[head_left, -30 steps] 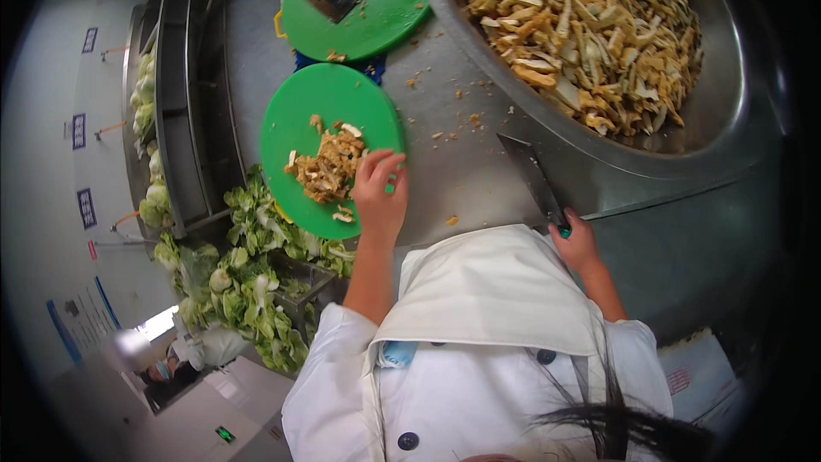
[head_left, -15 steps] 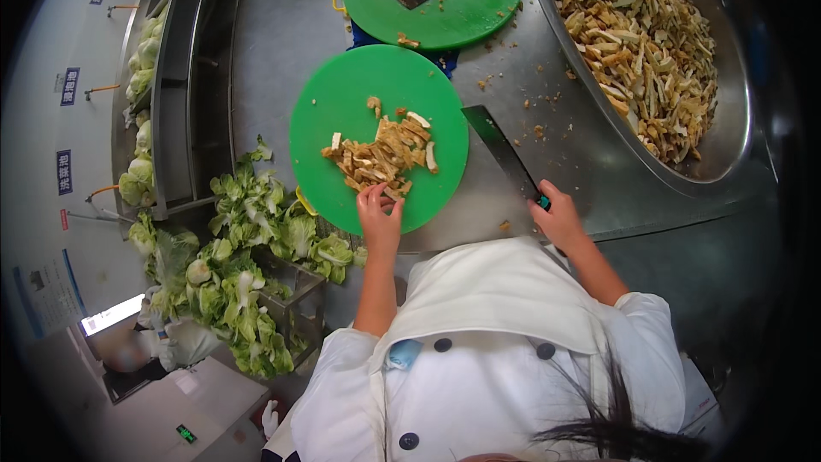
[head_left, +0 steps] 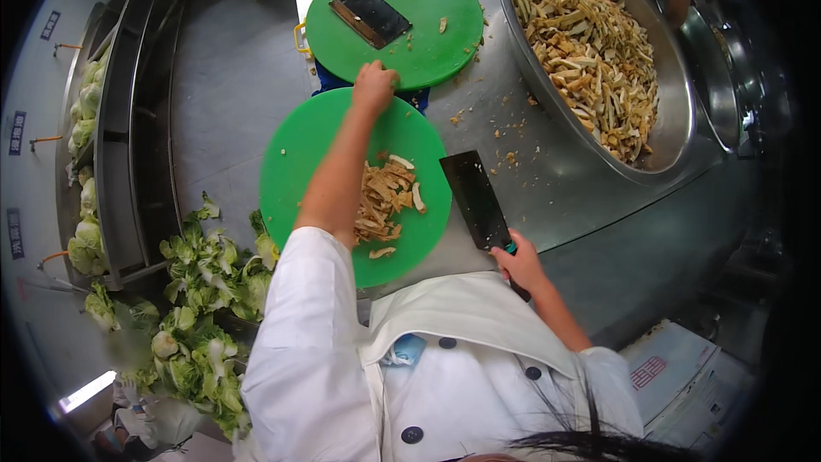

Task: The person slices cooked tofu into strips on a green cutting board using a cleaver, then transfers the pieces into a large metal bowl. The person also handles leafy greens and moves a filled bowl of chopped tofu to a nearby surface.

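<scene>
My right hand (head_left: 521, 263) grips the handle of a dark-bladed cleaver (head_left: 475, 198), which is held low over the steel table, right of the near green round cutting board (head_left: 295, 154). My left arm reaches across that board. My left hand (head_left: 375, 85) is closed at the near edge of the far green cutting board (head_left: 453, 0); whatever is between its fingers is hidden. Cut pale strips of food with brown edges (head_left: 385, 192) lie heaped on the near board, partly behind my left forearm. A second cleaver (head_left: 369, 15) with a wooden handle rests on the far board.
A large steel basin (head_left: 684, 111) of similar strips stands at the right. Crumbs dot the steel table (head_left: 547, 197). Leafy cabbage (head_left: 192, 351) is piled at the lower left, beside steel sinks (head_left: 128, 137) holding more cabbages. Boxes (head_left: 671, 372) stand at the lower right.
My left hand has left the strips and moved forward to the far board's near edge, covering where a small brown piece lay. My right hand still holds the cleaver, now turned more broadside to view.
</scene>
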Demonstrator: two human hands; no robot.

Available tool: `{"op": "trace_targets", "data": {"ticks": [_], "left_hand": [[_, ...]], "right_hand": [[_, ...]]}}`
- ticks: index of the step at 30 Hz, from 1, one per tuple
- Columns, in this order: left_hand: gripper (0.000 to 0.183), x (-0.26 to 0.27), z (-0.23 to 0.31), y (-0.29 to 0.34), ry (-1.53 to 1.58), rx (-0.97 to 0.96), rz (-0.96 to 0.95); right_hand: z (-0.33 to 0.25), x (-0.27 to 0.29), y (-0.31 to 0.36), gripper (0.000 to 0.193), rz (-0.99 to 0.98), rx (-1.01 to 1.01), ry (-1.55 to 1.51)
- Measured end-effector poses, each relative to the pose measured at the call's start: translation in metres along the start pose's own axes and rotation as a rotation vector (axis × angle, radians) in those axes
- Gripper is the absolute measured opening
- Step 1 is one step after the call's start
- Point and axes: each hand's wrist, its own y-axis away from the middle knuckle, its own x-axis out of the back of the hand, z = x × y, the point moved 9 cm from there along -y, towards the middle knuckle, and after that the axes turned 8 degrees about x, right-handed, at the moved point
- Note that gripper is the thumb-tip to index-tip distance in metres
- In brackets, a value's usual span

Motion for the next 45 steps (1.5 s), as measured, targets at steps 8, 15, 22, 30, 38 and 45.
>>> {"op": "trace_targets", "data": {"ticks": [8,15,22,30,38,45], "left_hand": [[0.011,0.039,-0.061,0.082,0.845,0.238,0.021],[0.031,0.094,-0.107,0.181,0.768,0.501,0.052],[0.065,0.059,-0.055,0.195,0.357,0.292,-0.027],[0.061,0.060,-0.023,0.172,0.296,0.212,0.023],[0.038,0.063,-0.029,0.172,0.522,0.276,0.172],[0.030,0.054,-0.031,0.169,0.641,0.364,0.226]], "right_hand": [[0.010,-0.021,-0.014,0.015,-0.082,-0.073,-0.202],[0.011,-0.017,-0.036,0.013,-0.091,-0.178,-0.346],[0.016,-0.038,-0.061,0.018,-0.202,-0.283,-0.498],[0.001,-0.113,-0.080,0.014,-0.332,-0.340,-0.470],[-0.010,-0.157,-0.090,0.014,-0.362,-0.306,-0.522],[-0.020,-0.162,-0.094,0.015,-0.333,-0.306,-0.505]]}}
